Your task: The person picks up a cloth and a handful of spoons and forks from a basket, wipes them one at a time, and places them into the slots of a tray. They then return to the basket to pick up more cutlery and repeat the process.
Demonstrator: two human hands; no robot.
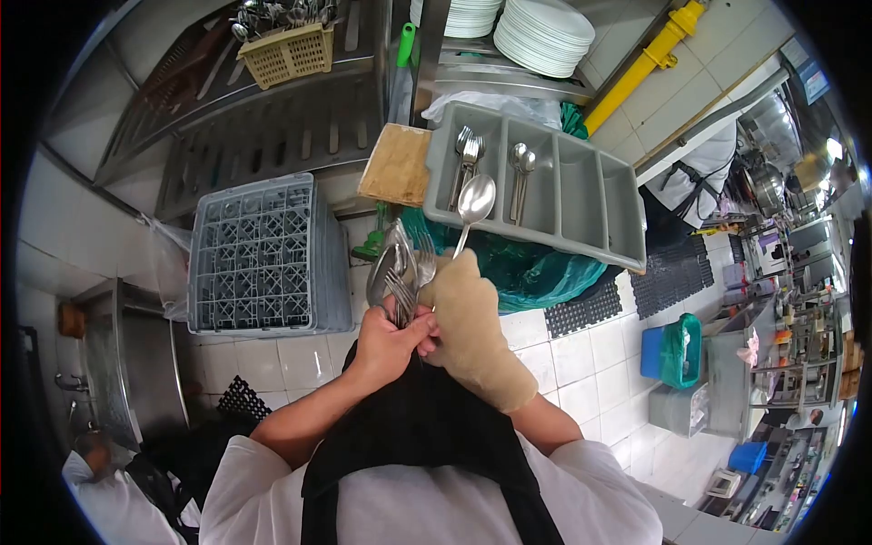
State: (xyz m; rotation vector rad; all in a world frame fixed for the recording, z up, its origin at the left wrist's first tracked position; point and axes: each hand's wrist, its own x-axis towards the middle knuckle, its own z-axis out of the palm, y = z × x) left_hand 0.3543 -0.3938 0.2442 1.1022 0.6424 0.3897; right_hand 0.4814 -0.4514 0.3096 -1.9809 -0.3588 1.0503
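A bundle of forks and spoons (396, 272) is gripped in my left hand (391, 343), its heads pointing up. My right hand (468, 327) is wrapped in a beige cloth (472, 336) and holds a large spoon (476, 198) upright beside the bundle; a fork (425, 261) stands between the two hands. Just beyond them lies a grey cutlery tray (536, 238) with four compartments. Forks (469, 154) lie in its leftmost compartment and spoons (520, 173) in the one beside it.
A grey glass rack (313, 245) stands at the left. Behind are a wooden board (396, 165), a cutlery basket (289, 56) and stacked white plates (545, 36). A green-lined bin (545, 289) sits under the tray. Other people (699, 173) are at the right and lower left (118, 495).
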